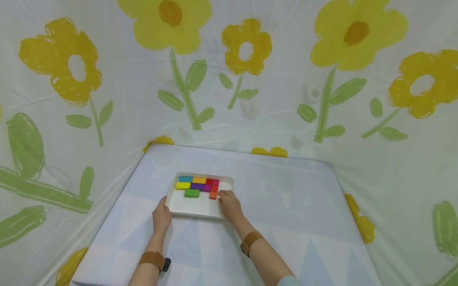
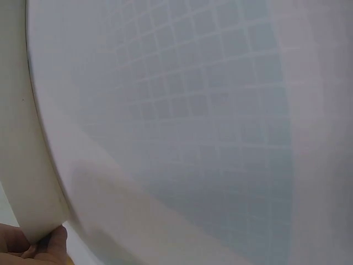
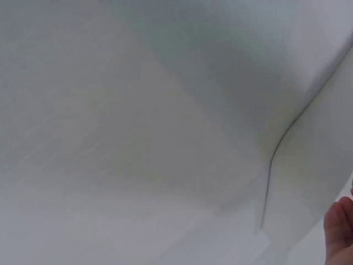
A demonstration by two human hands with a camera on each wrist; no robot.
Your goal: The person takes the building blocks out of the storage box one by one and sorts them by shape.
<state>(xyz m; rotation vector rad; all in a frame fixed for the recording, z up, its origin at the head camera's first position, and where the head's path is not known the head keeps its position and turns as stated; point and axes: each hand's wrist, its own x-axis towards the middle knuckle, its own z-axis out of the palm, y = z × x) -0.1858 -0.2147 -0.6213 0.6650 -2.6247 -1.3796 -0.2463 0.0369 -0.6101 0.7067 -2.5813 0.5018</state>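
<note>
A shallow white tray (image 1: 189, 206) holds several coloured blocks. My left hand (image 1: 162, 216) grips its near left edge; the left wrist view shows fingers and thumb (image 2: 52, 243) pinching the wall. My right hand (image 1: 230, 204) reaches over the right side, its fingertips beside a small orange block (image 1: 212, 195); contact is unclear. Above that block lie a red-orange block (image 1: 214, 188) and a pink one (image 1: 215, 182). Teal (image 1: 185, 179), amber (image 1: 198, 180), yellow (image 1: 183, 185) and purple (image 1: 197, 186) blocks lie close together. A green block (image 1: 191, 193) lies just below them.
The tray stands on a table with a pale blue and white patterned cloth (image 1: 286, 198). White curtains with yellow flowers (image 1: 272, 111) surround it at the back and sides. Each wrist wears a brown strap (image 1: 152, 259).
</note>
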